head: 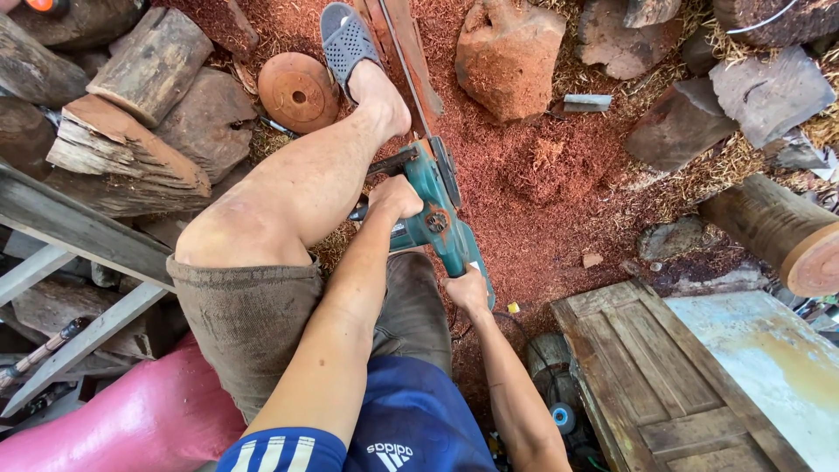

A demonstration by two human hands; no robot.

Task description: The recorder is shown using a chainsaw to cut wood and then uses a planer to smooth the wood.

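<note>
saw body (437,223): teal plastic, semi-gloss, dusty; black trim
saw bar (411,65): flat metal, dull, reddish dust on it
plank under bar (419,52): red-brown wood, rough-sawn
ground (542,175): red sawdust, fine, matt, w/ straw-like shavings at edges
logs (149,70): raw wood, bark rough, cut ends pale & splintery
big log (778,232): smooth grey bark, fresh cut face pinkish
disc (297,92): round, rust-coloured, matt; metal or wood, can't tell
sandal (345,39): grey rubbery plastic, perforated, matt
shorts (249,323): coarse brown cloth, dusty
shirt (411,428): blue synthetic cloth, slight sheen
door panel (655,385): weathered brown wood, matt, grain showing
sheet (769,358): pale painted surface, stained, worn
sack (140,419): pink, smooth, glossy
</note>
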